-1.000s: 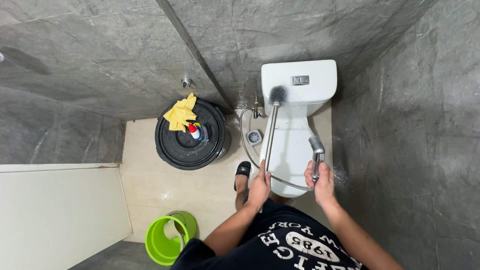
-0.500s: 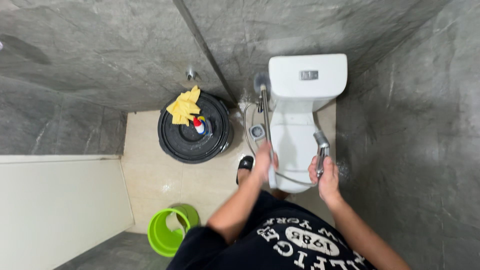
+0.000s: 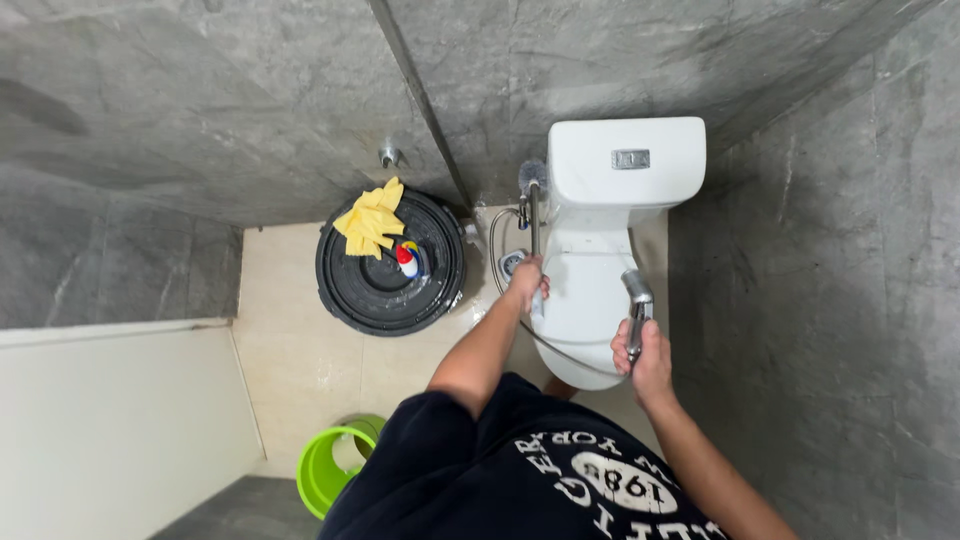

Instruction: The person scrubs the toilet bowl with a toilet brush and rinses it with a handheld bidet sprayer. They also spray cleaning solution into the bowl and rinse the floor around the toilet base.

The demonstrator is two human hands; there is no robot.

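A toilet (image 3: 600, 250) stands at twelve o'clock, its tank (image 3: 626, 160) against the wall. At ten o'clock a lidded drum (image 3: 390, 262) carries a cloth (image 3: 372, 220) and a bottle (image 3: 407, 258). A bucket (image 3: 335, 462) sits at eight o'clock.

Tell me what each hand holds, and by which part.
Left hand holds the toilet brush by its handle; right hand holds the spray nozzle by its grip.

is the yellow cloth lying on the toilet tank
No, the yellow cloth lies on the black round lid left of the toilet, not on its tank.
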